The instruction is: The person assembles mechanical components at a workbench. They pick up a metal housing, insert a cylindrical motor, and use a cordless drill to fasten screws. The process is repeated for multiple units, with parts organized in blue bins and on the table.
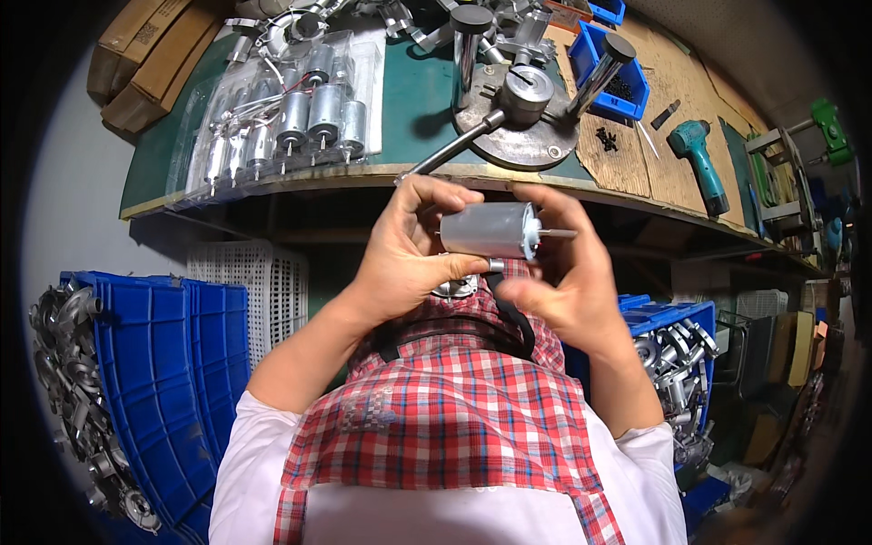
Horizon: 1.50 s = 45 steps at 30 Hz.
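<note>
A silver cylindrical electric motor (486, 229) lies sideways in front of my chest, above my lap. My left hand (404, 245) grips its left end, fingers above and thumb below. A white collar and a thin shaft (558, 233) stick out of the motor's right end. Around that end my right hand (572, 272) is curved, thumb and fingers apart and slightly blurred; whether a fingertip touches the motor I cannot tell. Beneath the motor, a silver metal casting (457, 287) shows in part against my red checked apron (445, 409).
Several similar motors (324, 113) lie in a clear tray on the green bench. A round steel fixture with a lever (527, 95) stands mid-bench. To its right are a blue screw bin (627, 100) and a teal power screwdriver (698, 163). Blue crates (173, 363) with castings flank me.
</note>
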Each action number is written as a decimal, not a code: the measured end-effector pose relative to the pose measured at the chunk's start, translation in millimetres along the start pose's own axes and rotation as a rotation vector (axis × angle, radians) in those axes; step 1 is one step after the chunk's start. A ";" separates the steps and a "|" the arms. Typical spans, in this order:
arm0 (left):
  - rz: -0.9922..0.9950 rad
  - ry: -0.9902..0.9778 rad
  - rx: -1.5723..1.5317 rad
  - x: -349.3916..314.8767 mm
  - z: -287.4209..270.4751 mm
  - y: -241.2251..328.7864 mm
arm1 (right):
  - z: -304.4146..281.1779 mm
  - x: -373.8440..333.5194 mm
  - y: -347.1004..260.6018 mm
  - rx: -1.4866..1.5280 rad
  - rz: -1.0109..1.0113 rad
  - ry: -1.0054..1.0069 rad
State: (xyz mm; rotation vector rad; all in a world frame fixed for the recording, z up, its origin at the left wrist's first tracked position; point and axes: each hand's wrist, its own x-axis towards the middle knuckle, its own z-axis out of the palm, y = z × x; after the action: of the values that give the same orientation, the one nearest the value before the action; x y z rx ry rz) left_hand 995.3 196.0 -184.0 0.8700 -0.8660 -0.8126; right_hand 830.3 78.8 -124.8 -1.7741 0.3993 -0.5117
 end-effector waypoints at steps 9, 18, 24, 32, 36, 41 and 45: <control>-0.166 -0.473 1.105 -24.2 -56.1 -89.9 | -4.6 -17.7 84.0 -0.486 -0.074 0.083; -0.128 -0.338 1.062 -27.3 -40.8 -85.5 | 27.3 -7.3 103.6 -0.622 -0.108 -0.156; -0.176 -0.167 0.887 -25.7 -42.7 -51.7 | 35.7 -7.4 79.1 -0.224 0.035 -0.091; -0.423 -0.186 0.529 -26.5 -33.4 -41.1 | 48.0 -5.7 70.5 -0.486 -0.011 -0.077; -0.477 -0.187 0.592 -24.8 -19.4 -41.9 | 48.7 -3.6 83.1 -0.483 0.152 -0.036; 0.116 -0.079 1.170 11.9 -17.7 8.3 | 18.6 1.3 104.1 0.104 0.289 0.262; 0.092 0.089 0.885 -1.1 -23.4 -6.9 | 10.1 4.8 94.4 1.133 0.561 0.268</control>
State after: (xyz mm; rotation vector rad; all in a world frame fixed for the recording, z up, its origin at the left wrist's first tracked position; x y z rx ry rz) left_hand 1013.8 201.0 -199.2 1.6061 -1.1935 -0.2746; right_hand 839.4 60.6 -217.7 -0.4663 0.6049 -0.4281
